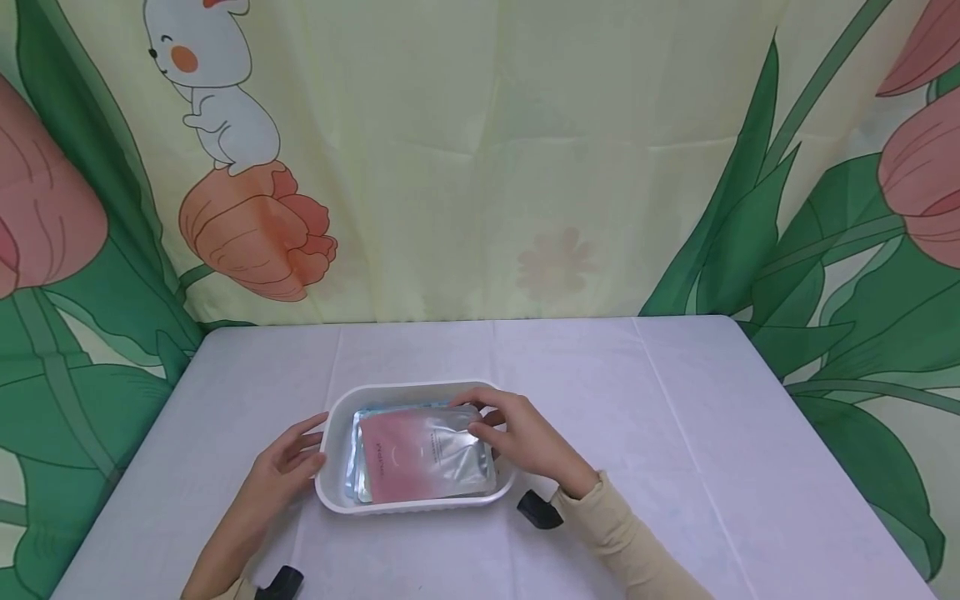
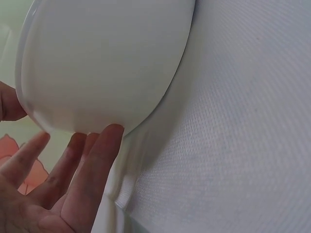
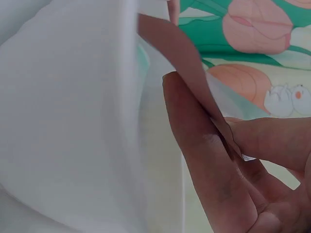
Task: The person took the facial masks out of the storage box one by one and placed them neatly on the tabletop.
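Note:
A white plastic tray (image 1: 341,503) holds a small stack of flat foil sachets. The top sachet (image 1: 401,458) is pink fading to silver, with small print on it; light blue and silver edges of others (image 1: 355,458) show under it. My right hand (image 1: 517,429) pinches the top sachet at its right end, thumb on one face and fingers on the other; in the right wrist view the sachet (image 3: 187,53) bends up from the tray wall. At the tray's left end, my left hand (image 1: 281,467) touches the outer wall and rim with fairly straight fingers (image 2: 95,170).
The tray stands on a table with a white cloth (image 1: 615,392). Behind the table hangs a pale yellow curtain (image 1: 450,167) printed with tulips and a rabbit. Each wrist wears a black camera mount, one by the right sleeve (image 1: 540,510), one by the left (image 1: 280,583).

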Motion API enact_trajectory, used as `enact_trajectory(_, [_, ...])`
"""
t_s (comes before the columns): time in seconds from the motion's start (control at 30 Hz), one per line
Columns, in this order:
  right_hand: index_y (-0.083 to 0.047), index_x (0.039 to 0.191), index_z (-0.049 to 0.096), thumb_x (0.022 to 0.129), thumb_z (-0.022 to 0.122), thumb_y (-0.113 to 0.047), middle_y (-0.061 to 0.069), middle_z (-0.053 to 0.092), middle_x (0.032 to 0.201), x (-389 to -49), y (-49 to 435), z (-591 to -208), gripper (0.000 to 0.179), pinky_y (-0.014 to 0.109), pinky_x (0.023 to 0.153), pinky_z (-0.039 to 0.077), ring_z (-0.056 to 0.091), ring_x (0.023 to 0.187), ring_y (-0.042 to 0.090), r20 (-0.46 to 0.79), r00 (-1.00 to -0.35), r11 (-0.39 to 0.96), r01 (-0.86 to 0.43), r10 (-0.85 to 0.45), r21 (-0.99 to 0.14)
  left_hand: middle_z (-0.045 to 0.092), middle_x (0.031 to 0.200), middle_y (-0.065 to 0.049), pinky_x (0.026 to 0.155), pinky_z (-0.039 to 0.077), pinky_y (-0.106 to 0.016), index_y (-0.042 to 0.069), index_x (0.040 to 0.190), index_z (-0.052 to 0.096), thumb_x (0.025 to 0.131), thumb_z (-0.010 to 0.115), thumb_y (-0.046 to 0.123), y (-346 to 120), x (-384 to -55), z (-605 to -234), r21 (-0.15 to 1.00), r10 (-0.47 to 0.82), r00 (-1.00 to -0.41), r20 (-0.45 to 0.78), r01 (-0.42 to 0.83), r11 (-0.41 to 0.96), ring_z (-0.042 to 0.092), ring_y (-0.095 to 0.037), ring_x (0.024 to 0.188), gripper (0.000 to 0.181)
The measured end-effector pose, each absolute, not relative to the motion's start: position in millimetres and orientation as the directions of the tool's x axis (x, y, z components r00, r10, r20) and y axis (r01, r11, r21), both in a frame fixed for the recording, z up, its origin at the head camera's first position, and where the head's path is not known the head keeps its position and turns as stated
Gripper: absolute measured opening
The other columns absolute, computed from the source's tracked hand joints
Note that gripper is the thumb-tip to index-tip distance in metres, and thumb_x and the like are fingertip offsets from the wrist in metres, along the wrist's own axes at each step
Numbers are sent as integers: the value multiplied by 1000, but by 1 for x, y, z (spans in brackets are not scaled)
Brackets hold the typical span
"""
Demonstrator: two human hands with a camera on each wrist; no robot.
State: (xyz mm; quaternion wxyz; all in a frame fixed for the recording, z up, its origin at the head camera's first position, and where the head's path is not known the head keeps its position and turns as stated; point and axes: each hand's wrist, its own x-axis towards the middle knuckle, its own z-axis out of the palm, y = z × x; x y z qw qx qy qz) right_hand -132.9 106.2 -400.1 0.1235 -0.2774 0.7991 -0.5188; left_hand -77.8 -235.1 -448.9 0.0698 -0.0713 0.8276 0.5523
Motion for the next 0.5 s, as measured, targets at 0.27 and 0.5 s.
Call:
enact_trajectory(0.27, [-15, 127, 62, 95, 62, -2, 8, 63, 118, -134, 115, -388, 35, 33, 56, 59, 70, 91, 19, 93, -840, 301, -293, -535, -908, 54, 142, -17, 87, 58, -30, 24, 151, 40, 96, 65, 36, -237, -77, -448, 908, -41, -978, -205, -206, 364, 62, -25, 121, 61])
enact_trajectory(0.5, [-16, 126, 63, 94, 64, -1, 10, 63, 120, -135, 127, -381, 35, 35, 56, 60, 70, 98, 29, 98, -858, 301, -281, -504, -911, 52, 144, -18, 89, 58, -33, 23, 152, 39, 96, 65, 39, -235, -78, -449, 908, -48, -975, -218, -220, 356, 59, -29, 124, 64])
